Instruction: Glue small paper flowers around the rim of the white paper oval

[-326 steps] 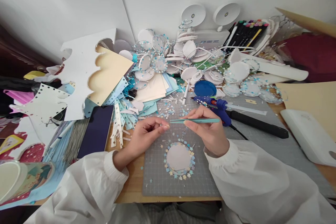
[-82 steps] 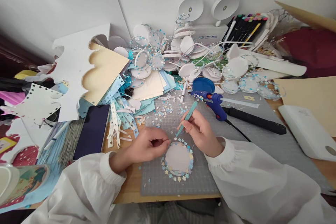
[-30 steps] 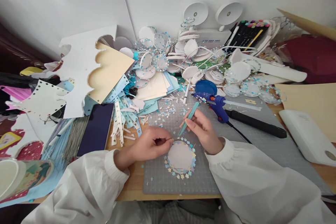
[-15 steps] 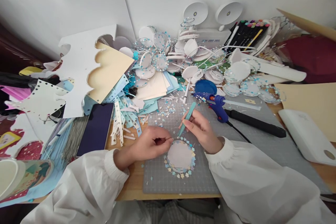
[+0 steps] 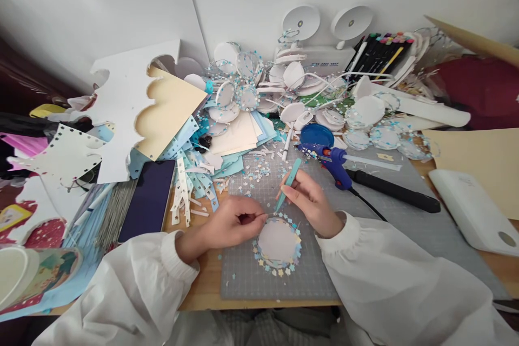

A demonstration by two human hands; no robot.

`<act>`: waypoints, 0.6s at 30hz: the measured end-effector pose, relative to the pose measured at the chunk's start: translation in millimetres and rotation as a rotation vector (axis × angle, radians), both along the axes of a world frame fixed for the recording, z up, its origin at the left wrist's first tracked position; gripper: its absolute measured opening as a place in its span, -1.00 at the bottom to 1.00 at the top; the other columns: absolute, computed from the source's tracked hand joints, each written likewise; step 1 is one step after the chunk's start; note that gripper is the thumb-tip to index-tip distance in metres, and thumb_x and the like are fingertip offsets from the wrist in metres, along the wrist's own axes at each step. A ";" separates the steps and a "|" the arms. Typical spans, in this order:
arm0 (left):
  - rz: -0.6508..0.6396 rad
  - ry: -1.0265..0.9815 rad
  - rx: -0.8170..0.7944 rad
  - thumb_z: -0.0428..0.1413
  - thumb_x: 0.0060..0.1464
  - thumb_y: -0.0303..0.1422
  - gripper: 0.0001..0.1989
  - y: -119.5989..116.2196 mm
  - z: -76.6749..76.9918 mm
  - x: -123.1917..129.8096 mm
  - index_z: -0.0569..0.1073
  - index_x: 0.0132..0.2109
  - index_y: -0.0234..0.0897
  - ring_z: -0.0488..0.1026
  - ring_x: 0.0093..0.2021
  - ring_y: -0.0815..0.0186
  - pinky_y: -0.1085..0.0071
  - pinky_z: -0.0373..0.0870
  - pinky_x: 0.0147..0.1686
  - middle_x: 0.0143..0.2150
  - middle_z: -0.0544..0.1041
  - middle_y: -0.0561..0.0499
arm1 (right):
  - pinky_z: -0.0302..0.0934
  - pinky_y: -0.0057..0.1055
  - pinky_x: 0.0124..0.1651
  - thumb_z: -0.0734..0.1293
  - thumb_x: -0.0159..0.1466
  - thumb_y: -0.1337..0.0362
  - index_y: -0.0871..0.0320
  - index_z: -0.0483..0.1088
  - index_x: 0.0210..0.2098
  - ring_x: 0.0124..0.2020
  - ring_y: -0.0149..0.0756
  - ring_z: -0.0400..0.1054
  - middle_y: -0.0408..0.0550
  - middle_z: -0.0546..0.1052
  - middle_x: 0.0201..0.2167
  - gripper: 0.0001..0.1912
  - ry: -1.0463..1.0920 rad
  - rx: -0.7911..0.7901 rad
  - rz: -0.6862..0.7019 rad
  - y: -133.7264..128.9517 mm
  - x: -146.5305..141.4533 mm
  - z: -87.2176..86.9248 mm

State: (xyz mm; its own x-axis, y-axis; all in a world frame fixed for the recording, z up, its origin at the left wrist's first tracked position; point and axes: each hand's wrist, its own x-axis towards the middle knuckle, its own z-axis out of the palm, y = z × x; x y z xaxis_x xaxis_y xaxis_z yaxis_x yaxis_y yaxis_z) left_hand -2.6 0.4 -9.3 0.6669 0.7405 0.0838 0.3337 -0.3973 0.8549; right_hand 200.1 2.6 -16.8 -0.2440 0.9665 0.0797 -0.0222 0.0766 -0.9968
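A round white disc (image 5: 278, 240) lies on the grey cutting mat (image 5: 243, 289), ringed by a wreath (image 5: 281, 272) of tiny pale blue, cream and lilac paper flowers. My left hand (image 5: 235, 220) is closed, thumb and forefinger pinched at the wreath's upper left edge; the exact spot between the fingertips is hidden. Teal tweezers (image 5: 291, 179) slant down in the grip of my right hand (image 5: 308, 198). Their tips point at the wreath's top edge, close to my left fingertips. Whether the tips hold a flower is too small to tell.
Loose paper flowers (image 5: 257, 169) are scattered beyond my hands. A blue glue gun (image 5: 334, 162) and a black stick-shaped tool (image 5: 393, 190) lie to the right. On the left are a phone (image 5: 146, 200) and paper strips (image 5: 182, 189). White discs (image 5: 294, 74) pile up behind.
Both hands stay almost where they were, at the top of the wreath. The view has shifted very slightly; nothing was visibly taken up or let go.
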 end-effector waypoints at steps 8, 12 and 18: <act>-0.012 -0.001 -0.009 0.00 0.14 -0.42 -0.69 -0.1 -1.6 -0.5 0.20 -0.56 -0.32 0.04 -0.57 0.48 0.52 0.00 -0.55 -0.62 0.14 0.14 | 0.18 -0.42 -0.42 0.30 0.26 0.07 0.10 0.31 -0.35 -0.50 -0.39 0.26 -0.16 0.38 -0.48 -0.77 0.007 -0.025 -0.006 -0.2 -0.1 1.5; -0.017 -0.017 -0.007 0.00 0.15 -0.41 -0.67 0.0 -1.1 -1.1 0.17 -0.57 -0.32 0.03 -0.57 0.48 0.51 0.00 -0.55 -0.62 0.11 0.14 | 0.20 -0.41 -0.43 0.32 0.23 0.03 0.09 0.31 -0.36 -0.50 -0.38 0.27 -0.16 0.38 -0.47 -0.74 0.009 -0.052 -0.025 0.1 -1.4 2.8; -0.023 -0.027 -0.010 0.01 0.14 -0.43 -0.69 0.0 -1.2 -1.2 0.20 -0.56 -0.32 0.04 -0.57 0.48 0.51 0.01 -0.55 -0.62 0.13 0.14 | 0.18 -0.39 -0.42 0.30 0.25 0.02 0.09 0.31 -0.36 -0.50 -0.36 0.25 -0.15 0.40 -0.48 -0.73 -0.060 -0.013 -0.025 -0.2 -2.7 3.4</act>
State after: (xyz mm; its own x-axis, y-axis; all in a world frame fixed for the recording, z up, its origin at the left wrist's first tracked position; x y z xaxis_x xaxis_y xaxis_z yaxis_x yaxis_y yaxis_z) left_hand -3.8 0.4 -10.5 0.6813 0.7259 0.0948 0.3013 -0.3961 0.8674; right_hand 197.4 2.4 -13.4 -0.2238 0.9732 0.0534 0.0397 0.0639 -0.9972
